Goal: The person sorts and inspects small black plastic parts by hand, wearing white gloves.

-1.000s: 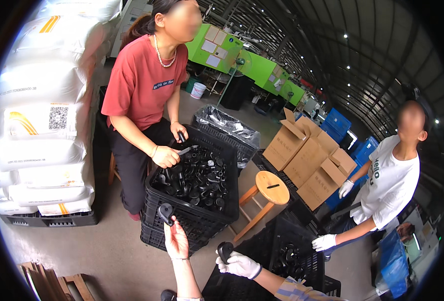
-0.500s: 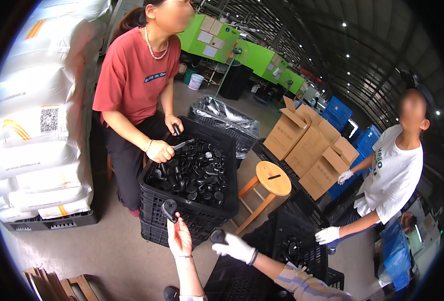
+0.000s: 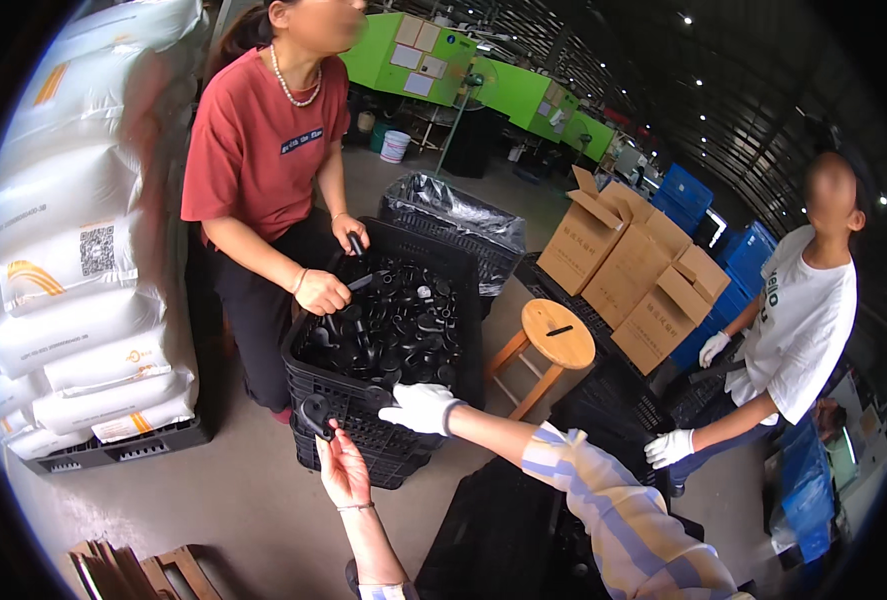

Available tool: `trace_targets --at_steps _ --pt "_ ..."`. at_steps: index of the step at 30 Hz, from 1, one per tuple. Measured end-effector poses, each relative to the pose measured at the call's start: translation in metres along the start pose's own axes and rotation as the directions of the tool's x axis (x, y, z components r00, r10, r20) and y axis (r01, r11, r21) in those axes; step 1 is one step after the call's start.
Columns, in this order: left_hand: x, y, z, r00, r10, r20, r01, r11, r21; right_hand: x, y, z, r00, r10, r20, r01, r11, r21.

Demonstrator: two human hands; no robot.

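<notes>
My left hand (image 3: pixel 345 472), bare, pinches a black plastic part with a round cap (image 3: pixel 316 411) in front of the black crate's near corner. White-gloved, my right hand (image 3: pixel 421 409) grips another round black part (image 3: pixel 378 397) at the near rim of the crate. The black slatted crate (image 3: pixel 393 458) holds many loose black plastic parts (image 3: pixel 408 325). Across it, a person in a red shirt (image 3: pixel 263 130) holds a knife (image 3: pixel 362 281) in one hand and a black part (image 3: pixel 356 243) in the other.
A wooden stool (image 3: pixel 557 332) with a small dark strip on it stands right of the crate. Beyond are cardboard boxes (image 3: pixel 635 255) and a bag-lined crate (image 3: pixel 453 205). A gloved person in white (image 3: pixel 813 310) stands at right. White sacks (image 3: pixel 73 260) are stacked on a pallet at left.
My right hand has moved left and up with its black part to the crate's near rim. My left hand has shifted slightly left and down, still holding its part.
</notes>
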State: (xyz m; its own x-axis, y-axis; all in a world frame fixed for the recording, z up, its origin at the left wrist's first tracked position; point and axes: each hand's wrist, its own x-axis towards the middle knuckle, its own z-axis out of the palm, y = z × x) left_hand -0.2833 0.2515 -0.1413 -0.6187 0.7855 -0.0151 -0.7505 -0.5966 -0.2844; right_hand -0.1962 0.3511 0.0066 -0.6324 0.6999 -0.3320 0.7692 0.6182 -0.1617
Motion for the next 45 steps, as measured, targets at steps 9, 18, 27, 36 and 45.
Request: trace_targets --at_steps 9,18,27,36,45 --pt "-0.002 -0.020 0.010 0.996 -0.086 -0.011 0.086 0.996 -0.014 -0.042 0.030 0.003 0.996 0.025 -0.088 -0.009 0.983 0.183" --pt "-0.008 -0.033 0.023 0.995 -0.102 0.004 0.102 0.994 0.033 -0.053 0.007 0.008 0.843 -0.436 -0.315 0.405 0.900 -0.163" --pt "-0.013 -0.040 0.033 0.992 0.020 -0.123 -0.004 0.992 0.129 -0.043 -0.068 -0.013 0.828 -0.557 -0.062 0.515 0.800 -0.306" --pt "-0.013 -0.044 0.024 0.984 0.094 -0.150 -0.048 0.958 0.282 -0.038 -0.064 -0.004 0.809 -0.588 -0.001 0.542 0.746 -0.387" --pt "-0.014 -0.043 0.026 0.979 -0.206 -0.004 0.203 0.970 -0.135 -0.042 -0.052 -0.016 0.693 -0.666 -0.275 0.642 0.744 -0.183"
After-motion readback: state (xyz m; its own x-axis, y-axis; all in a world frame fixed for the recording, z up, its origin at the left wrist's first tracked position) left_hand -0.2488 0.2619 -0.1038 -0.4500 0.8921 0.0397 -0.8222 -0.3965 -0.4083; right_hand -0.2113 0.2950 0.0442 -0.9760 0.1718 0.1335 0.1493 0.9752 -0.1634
